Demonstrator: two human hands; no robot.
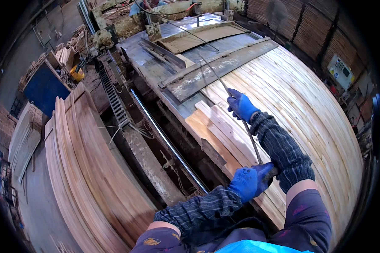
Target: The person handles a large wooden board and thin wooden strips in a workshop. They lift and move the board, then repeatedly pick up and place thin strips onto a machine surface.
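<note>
A long thin metal rod slants across the bed of pale wooden strips, its far tip near a dark metal crossbar. My left hand, in a blue glove, is closed around the near end of the rod. Farther up the shaft, my right hand, gloved the same way, grips it too. Beneath the rod, a few loose strips lie at the left edge of the bed, their ends uneven.
Left of the bed runs a machine gap with a shiny steel shaft and a black cable chain. Stacked long boards stand at the left. A blue bin holds wood scraps. A control panel stands far right.
</note>
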